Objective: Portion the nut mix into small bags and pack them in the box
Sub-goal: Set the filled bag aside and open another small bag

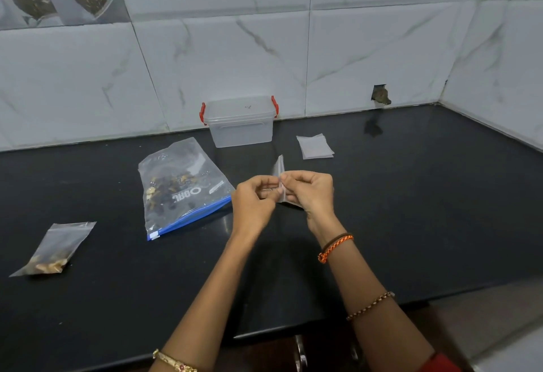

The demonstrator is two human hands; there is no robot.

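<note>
My left hand (pixel 254 199) and my right hand (pixel 311 191) meet above the middle of the black counter, both pinching the mouth of one small clear bag (pixel 279 167), which looks empty. A large zip bag of nut mix (pixel 179 189) with a blue seal lies flat to the left of my hands. A small filled bag (pixel 54 249) rests at the far left. The clear plastic box (pixel 241 121) with red clips stands lidded against the wall behind. A stack of empty small bags (pixel 314 146) lies to the box's right.
The black counter (pixel 426 210) runs to a tiled wall behind and a side wall on the right. A hole in the tile (pixel 381 96) shows at the back right. Cabinet handles (pixel 299 352) sit below the counter's front edge.
</note>
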